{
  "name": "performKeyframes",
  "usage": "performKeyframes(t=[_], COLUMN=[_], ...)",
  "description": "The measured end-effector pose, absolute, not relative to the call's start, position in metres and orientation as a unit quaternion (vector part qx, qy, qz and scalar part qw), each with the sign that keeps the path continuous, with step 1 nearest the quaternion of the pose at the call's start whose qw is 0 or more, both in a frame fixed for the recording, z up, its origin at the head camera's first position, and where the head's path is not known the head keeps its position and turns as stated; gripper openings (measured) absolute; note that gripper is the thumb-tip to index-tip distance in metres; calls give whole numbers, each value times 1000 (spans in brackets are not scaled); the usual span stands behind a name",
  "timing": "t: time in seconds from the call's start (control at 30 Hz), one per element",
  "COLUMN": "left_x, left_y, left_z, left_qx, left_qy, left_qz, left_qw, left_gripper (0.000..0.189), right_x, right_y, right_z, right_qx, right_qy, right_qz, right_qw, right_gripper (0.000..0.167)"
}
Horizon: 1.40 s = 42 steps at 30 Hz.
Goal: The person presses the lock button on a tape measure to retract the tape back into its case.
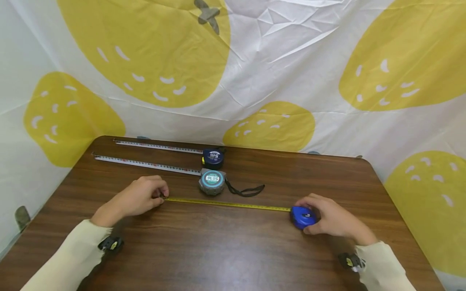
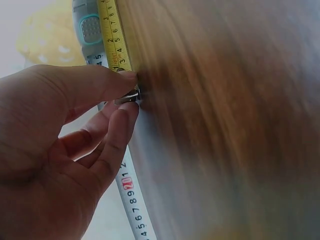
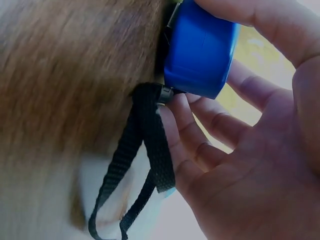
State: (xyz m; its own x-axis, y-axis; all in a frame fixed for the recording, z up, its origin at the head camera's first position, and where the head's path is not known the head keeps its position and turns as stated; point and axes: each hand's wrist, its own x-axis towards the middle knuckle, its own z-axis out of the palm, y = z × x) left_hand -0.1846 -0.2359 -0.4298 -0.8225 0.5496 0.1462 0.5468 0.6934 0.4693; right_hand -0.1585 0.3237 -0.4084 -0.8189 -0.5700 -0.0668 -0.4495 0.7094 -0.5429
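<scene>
A blue tape measure (image 1: 303, 217) is in my right hand (image 1: 329, 216), thumb on the near side and fingers on the far side. Its yellow blade (image 1: 229, 204) runs out to the left across the table. At the blade's end, my left hand (image 1: 140, 197) pinches the metal hook (image 2: 128, 97) between thumb and fingers. A black wrist strap (image 3: 159, 150) hangs from the blue case in the right wrist view. Just behind the yellow blade lies a grey and teal tape measure (image 1: 212, 182), its white blade (image 1: 145, 164) pulled out leftward.
Farther back sits a dark blue tape measure (image 1: 212, 158) with its white blade (image 1: 156, 146) also out to the left. The grey one's black strap (image 1: 247, 190) lies to its right. A lemon-patterned curtain (image 1: 255, 81) hangs behind the brown wooden table (image 1: 225, 250).
</scene>
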Motion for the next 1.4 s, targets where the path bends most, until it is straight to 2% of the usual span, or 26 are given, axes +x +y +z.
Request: performKeyframes(t=[0.47,1.03,1.4], left_x=[-186,-190,-197], left_y=[-225,-230,-236], left_z=[-433,-427,-415], left_qx=[309,332,319], left_qy=[909,895,886], left_qz=[280,298,336], left_qw=[14,15,14], left_gripper=[22,19,15], right_x=[-155,-157,-162], right_y=[334,339,344], right_z=[-413,-406,-391], right_qx=[-281,-290,-306], right_qy=[920,914,906], right_qz=[-250,-269,-288], right_qw=[107,93,50], right_gripper=[74,66,60])
